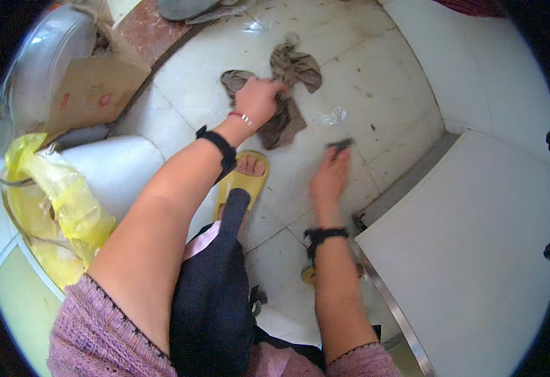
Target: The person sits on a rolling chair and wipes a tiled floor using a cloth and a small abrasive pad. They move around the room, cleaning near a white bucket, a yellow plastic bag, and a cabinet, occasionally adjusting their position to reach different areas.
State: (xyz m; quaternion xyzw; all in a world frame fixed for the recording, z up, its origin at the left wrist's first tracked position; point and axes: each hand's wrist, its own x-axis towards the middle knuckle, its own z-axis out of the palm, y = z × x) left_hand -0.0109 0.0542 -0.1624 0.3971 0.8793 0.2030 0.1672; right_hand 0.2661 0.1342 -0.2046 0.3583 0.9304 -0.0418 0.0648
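Note:
On the white tiled floor [180,89] lies a crumpled brown cloth [282,125], spread out in several lobes. My left hand [258,101] has its fingers closed on the bunched middle of this cloth. Lower and to the right, my right hand [330,181] is blurred and held apart from the cloth. A small dark object [341,143] sticks out from its fingertips; the blur hides what it is. Between the cloth and my right hand, a shiny clear patch [333,115], perhaps plastic film or water, shows on the tiles.
A yellow slipper [259,181] on my foot stands just below the cloth. At left are a cardboard box [98,94], a clear plastic container [51,61] and a yellow plastic bag [74,212]. A white cabinet panel [472,245] bounds the right. Dark specks dot the floor.

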